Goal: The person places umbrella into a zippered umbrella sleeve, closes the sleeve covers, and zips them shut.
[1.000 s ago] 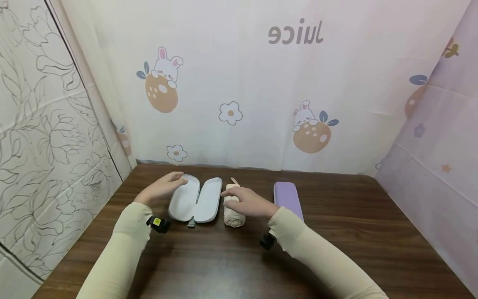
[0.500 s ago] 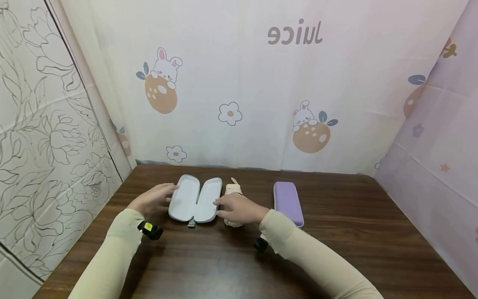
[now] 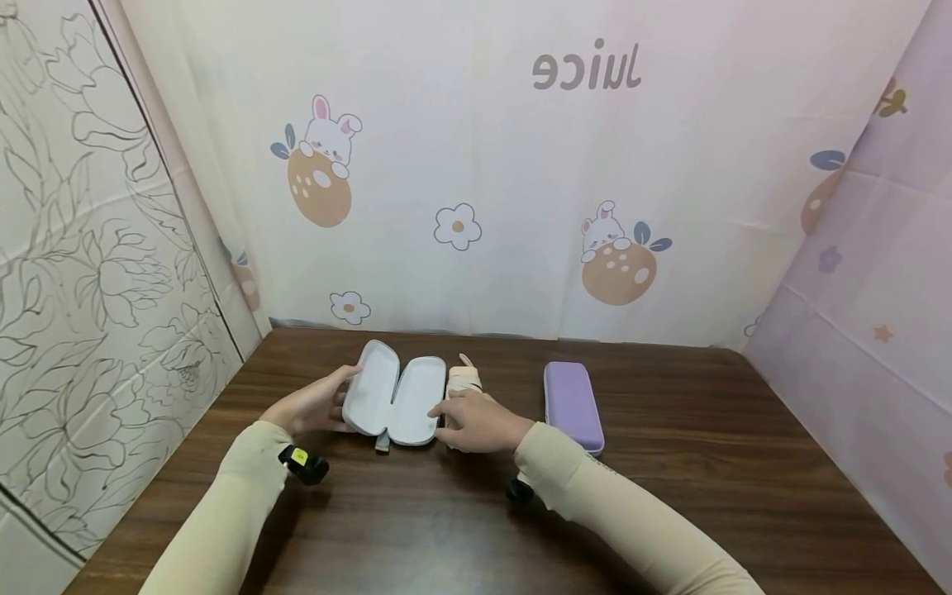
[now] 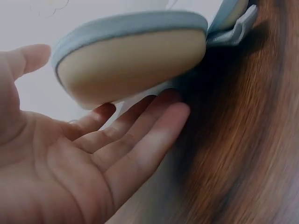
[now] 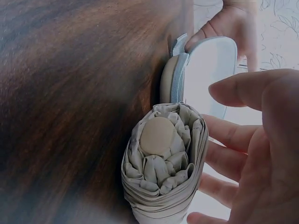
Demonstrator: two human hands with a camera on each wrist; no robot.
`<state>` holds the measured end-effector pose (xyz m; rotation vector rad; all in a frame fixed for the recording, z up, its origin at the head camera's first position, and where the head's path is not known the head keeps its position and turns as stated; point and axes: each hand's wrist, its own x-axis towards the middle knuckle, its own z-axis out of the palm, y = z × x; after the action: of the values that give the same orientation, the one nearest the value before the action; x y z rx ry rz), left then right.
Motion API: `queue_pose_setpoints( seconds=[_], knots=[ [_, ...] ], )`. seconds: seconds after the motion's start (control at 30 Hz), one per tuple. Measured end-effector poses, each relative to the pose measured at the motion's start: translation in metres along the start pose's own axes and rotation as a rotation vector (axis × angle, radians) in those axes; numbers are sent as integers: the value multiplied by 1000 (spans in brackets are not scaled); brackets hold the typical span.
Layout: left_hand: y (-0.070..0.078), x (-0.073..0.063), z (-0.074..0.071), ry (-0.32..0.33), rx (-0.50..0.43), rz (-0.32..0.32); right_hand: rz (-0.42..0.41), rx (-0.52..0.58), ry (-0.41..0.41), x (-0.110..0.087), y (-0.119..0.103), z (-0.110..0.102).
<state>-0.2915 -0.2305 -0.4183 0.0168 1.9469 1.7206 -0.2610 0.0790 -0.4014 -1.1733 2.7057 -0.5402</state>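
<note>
A zippered hard case (image 3: 416, 402), white inside and cream outside, lies unfolded with its left half tilted up. My left hand (image 3: 318, 402) is at that half's outer side. In the left wrist view, the extended fingers (image 4: 149, 149) reach under the cream shell (image 4: 131, 65) with the index fingertip right at it, while the thumb stands apart. Beside the case lies a folded beige umbrella (image 5: 161, 186), partly hidden in the head view under my right hand (image 3: 479, 420). That hand's loosely bent fingers reach over the umbrella to the case's right edge, thumb and fingers apart.
A purple closed case (image 3: 574, 405) lies right of the umbrella on the dark wooden table (image 3: 416, 529). A printed curtain (image 3: 521, 165) hangs behind the table's back edge, with a flower-patterned panel (image 3: 97, 248) on the left.
My left hand has come down from above the case to its left side, and the left half has tipped up. My right hand has shifted slightly left and lower over the umbrella.
</note>
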Motion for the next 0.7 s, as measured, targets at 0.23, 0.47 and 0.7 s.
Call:
queue_pose_setpoints(
  seconds=[0.23, 0.47, 0.7],
  knots=[
    [-4, 6, 6, -9, -100, 2, -8, -5, 19, 0, 0, 1],
    [-3, 9, 13, -4, -111, 21, -7, 4, 21, 0, 0, 2],
    [-2, 11, 22, 28, -114, 33, -34, 41, 29, 1, 6, 3]
  ],
)
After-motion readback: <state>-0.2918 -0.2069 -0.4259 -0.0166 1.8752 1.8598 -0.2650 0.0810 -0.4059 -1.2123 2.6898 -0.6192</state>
